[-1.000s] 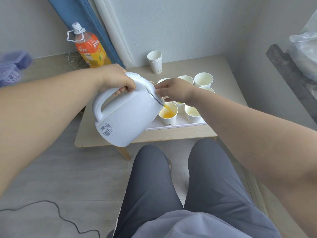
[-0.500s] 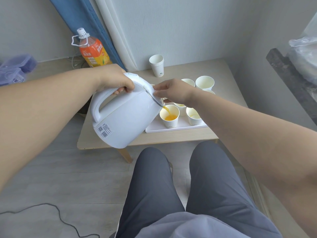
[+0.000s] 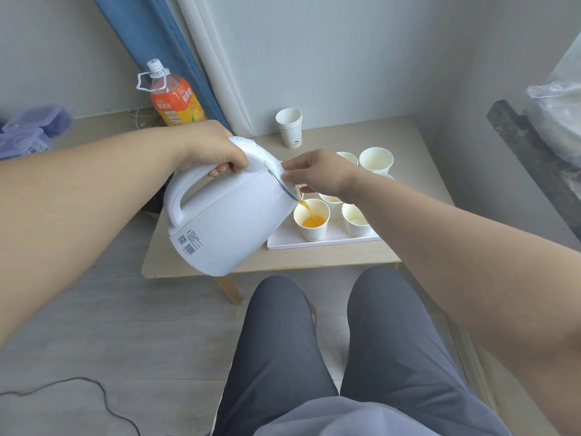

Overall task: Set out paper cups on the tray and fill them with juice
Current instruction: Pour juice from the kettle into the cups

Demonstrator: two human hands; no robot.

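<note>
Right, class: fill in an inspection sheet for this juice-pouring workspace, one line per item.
Surface: pale wooden low table, bearing a flat white rectangular tray.
Job's things: tilted white plastic kettle pours orange juice into the front white paper cup; more cups behind; spare cup stack at the table's back.
Clutter: orange-labelled plastic juice bottle and purple plastic boxes, left of the table.
Grippers: left hand grips the kettle's handle; right hand pinches its lid edge.
Cables: black cable on the floor.
Surroundings: blue curtain, dark stone ledge.

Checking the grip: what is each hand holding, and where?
Left hand grips the white kettle by its handle top; right hand pinches its lid edge.
</note>
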